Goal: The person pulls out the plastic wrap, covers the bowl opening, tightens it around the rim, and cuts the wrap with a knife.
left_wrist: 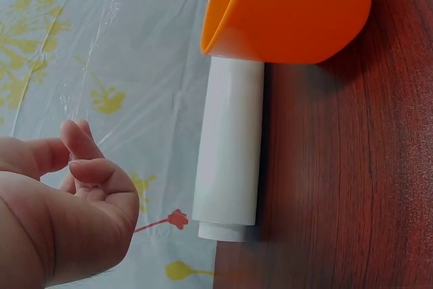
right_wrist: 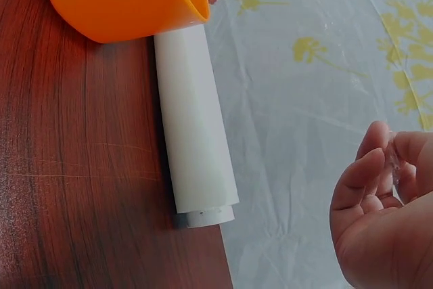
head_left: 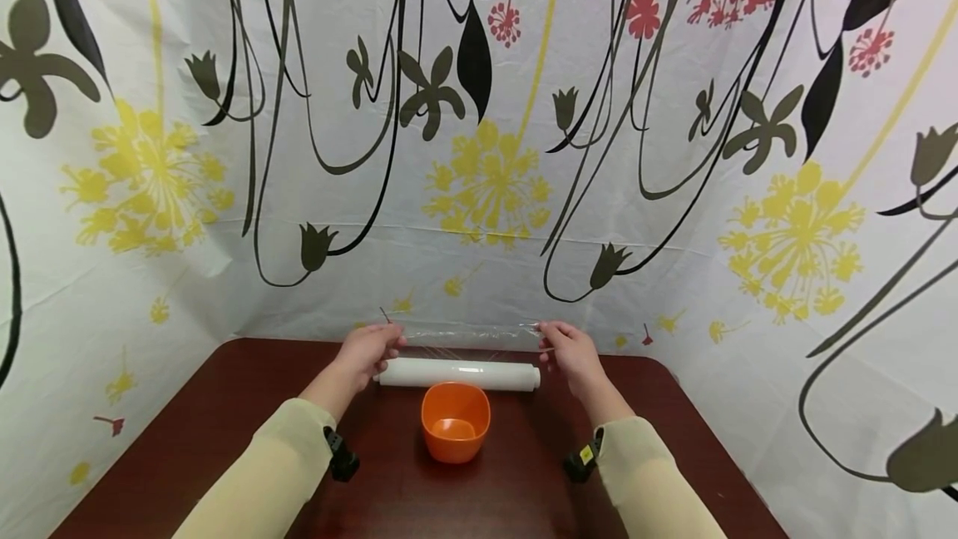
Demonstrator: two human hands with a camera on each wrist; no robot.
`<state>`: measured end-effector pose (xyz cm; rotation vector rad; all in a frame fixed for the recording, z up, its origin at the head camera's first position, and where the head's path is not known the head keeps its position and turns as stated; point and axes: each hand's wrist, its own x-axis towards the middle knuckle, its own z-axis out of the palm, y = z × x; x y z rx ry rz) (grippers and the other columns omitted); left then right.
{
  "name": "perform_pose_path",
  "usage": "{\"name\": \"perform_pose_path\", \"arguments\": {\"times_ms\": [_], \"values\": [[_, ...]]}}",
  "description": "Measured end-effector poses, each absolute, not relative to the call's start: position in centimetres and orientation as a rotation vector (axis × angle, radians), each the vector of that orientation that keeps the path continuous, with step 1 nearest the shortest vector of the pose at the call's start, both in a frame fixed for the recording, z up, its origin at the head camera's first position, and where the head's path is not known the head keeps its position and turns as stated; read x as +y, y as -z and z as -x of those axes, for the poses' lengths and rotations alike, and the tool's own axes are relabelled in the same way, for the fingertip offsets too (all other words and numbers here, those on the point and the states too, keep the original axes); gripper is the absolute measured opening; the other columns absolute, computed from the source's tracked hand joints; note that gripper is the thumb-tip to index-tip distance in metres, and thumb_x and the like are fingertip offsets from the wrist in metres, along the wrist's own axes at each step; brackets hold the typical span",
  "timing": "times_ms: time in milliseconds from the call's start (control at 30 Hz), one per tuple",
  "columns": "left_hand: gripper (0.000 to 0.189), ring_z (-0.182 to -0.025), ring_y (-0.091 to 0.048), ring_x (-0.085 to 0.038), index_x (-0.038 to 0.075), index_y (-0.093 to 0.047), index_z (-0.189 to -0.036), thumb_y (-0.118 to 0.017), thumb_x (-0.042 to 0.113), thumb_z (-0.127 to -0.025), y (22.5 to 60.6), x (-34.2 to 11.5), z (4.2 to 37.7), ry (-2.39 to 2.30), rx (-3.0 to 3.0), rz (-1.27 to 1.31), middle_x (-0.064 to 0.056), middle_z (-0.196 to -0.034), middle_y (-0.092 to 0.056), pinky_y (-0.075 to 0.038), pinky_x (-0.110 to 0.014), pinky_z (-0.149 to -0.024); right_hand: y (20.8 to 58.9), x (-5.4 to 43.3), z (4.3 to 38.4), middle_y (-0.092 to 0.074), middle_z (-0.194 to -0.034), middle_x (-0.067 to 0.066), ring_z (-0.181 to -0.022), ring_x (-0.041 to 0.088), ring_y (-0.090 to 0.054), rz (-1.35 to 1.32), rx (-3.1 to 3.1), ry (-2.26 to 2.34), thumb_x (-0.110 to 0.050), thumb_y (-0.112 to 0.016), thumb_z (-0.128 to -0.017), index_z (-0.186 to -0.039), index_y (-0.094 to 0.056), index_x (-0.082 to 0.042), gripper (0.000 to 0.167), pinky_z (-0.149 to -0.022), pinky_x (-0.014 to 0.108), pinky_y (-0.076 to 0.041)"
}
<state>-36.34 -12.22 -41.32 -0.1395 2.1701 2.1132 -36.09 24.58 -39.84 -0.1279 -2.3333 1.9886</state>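
White cloth hanging (head_left: 479, 140) printed with yellow, red, black and olive-green plants surrounds three sides of a dark reddish-brown wood-grain worktop (head_left: 509, 493), as seen from my remote post through the head camera. At the far edge of the worktop, a person's left hand (head_left: 370, 352) and right hand (head_left: 572, 349) hold a band of clear, shiny plastic film (head_left: 471, 333) stretched between them. Both wrist cameras show me the grip: each hand pinches its end of the film between thumb and fingers, the other fingers curled in. Just below the film, a long white cylindrical roll (head_left: 456, 372) lies on its side across the worktop, a narrower white core showing at its ends; faint creases run from the film down toward it. Nearer the person, a glossy orange bowl (head_left: 455, 427) with a rounded, squarish rim stands upright in front of the roll's middle; whether the two touch, I cannot tell. Pale cream sleeves (head_left: 277, 456) cover the forearms, and a small black device (head_left: 342, 457) sits at each wrist, the right one bearing a yellow label (head_left: 586, 455).
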Motion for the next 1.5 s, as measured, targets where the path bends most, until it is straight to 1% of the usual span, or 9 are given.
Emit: {"name": "perform_pose_path", "arguments": {"times_ms": [333, 533, 633, 767, 833, 933, 1067, 1300, 1500], "values": [[0.045, -0.083, -0.060, -0.011, 0.000, -0.064, -0.147, -0.061, 0.029, -0.113, 41.0, -12.4, 36.4, -2.126, 2.146, 0.119, 0.000, -0.106, -0.073, -0.044, -0.022, -0.065, 39.3, 24.5, 36.1, -0.071, -0.101, 0.005, -0.076, 0.015, -0.065, 0.106, -2.349, -1.977, -0.035, -0.063, -0.113, -0.137, -0.072, -0.003, 0.041, -0.070, 0.031, -0.054], [0.041, -0.082, -0.060, -0.010, 0.001, -0.065, -0.146, -0.059, 0.027, -0.114, 40.4, -12.4, 36.3, -2.130, 2.138, 0.122, 0.002, -0.104, -0.071, -0.043, -0.023, -0.066, 38.9, 24.4, 36.2, -0.070, -0.101, 0.003, -0.076, 0.015, -0.067, 0.083, -2.346, -1.970, -0.035, -0.062, -0.113, -0.140, -0.073, -0.007, 0.040, -0.067, 0.030, -0.053], [0.040, -0.079, -0.058, -0.009, 0.002, -0.064, -0.145, -0.058, 0.027, -0.115, 40.1, -12.4, 36.3, -2.131, 2.137, 0.122, -0.002, -0.109, -0.071, -0.043, -0.023, -0.066, 38.8, 24.4, 36.4, -0.074, -0.119, 0.010, -0.089, 0.015, -0.072, 0.065, -2.340, -1.988, -0.035, -0.061, -0.114, -0.146, -0.070, -0.007, 0.043, -0.074, 0.031, -0.058], [0.043, -0.078, -0.058, -0.008, 0.003, -0.062, -0.151, -0.058, 0.026, -0.115, 39.9, -12.3, 36.5, -2.150, 2.121, 0.136, -0.008, -0.123, -0.073, -0.043, -0.022, -0.065, 38.7, 24.2, 36.7, -0.066, -0.151, 0.019, -0.119, 0.024, -0.076, 0.049, -2.321, -2.023, -0.036, -0.059, -0.115, -0.152, -0.066, -0.009, 0.046, -0.100, 0.041, -0.063], [0.043, -0.078, -0.059, -0.008, 0.004, -0.061, -0.153, -0.058, 0.025, -0.115, 39.9, -12.3, 36.5, -2.163, 2.113, 0.140, -0.009, -0.125, -0.074, -0.043, -0.022, -0.064, 38.7, 24.1, 36.8, -0.062, -0.158, 0.019, -0.132, 0.030, -0.072, 0.040, -2.301, -2.047, -0.035, -0.058, -0.116, -0.153, -0.065, -0.010, 0.046, -0.111, 0.047, -0.058], [0.044, -0.079, -0.060, -0.008, 0.004, -0.059, -0.155, -0.057, 0.023, -0.115, 39.9, -12.3, 36.6, -2.172, 2.105, 0.138, -0.004, -0.118, -0.075, -0.042, -0.021, -0.064, 38.8, 23.8, 36.9, -0.058, -0.162, 0.019, -0.143, 0.038, -0.065, 0.028, -2.259, -2.095, -0.033, -0.056, -0.117, -0.155, -0.063, -0.010, 0.045, -0.117, 0.052, -0.054], [0.046, -0.080, -0.062, -0.007, 0.003, -0.057, -0.158, -0.057, 0.022, -0.115, 39.7, -12.3, 36.7, -2.175, 2.102, 0.130, -0.001, -0.115, -0.075, -0.044, -0.021, -0.065, 38.7, 23.4, 37.0, -0.055, -0.165, 0.018, -0.146, 0.042, -0.061, -0.007, -2.229, -2.129, -0.031, -0.052, -0.118, -0.158, -0.059, -0.008, 0.047, -0.115, 0.051, -0.055], [0.048, -0.082, -0.064, -0.007, 0.005, -0.056, -0.159, -0.059, 0.023, -0.115, 39.1, -12.1, 36.9, -2.193, 2.102, 0.150, -0.016, -0.142, -0.071, -0.046, -0.020, -0.066, 38.4, 23.3, 37.1, -0.049, -0.171, 0.013, -0.147, 0.043, -0.059, -0.034, -2.202, -2.148, -0.030, -0.051, -0.119, -0.163, -0.052, -0.004, 0.051, -0.102, 0.037, -0.063], [0.044, -0.082, -0.064, -0.008, 0.005, -0.060, -0.155, -0.059, 0.023, -0.114, 38.8, -12.0, 37.3, -2.208, 2.114, 0.149, -0.007, -0.124, -0.077, -0.047, -0.020, -0.065, 38.2, 23.2, 37.2, -0.047, -0.173, 0.008, -0.149, 0.039, -0.058, -0.044, -2.215, -2.146, -0.033, -0.050, -0.119, -0.165, -0.050, -0.011, 0.051, -0.105, 0.038, -0.062]]}}
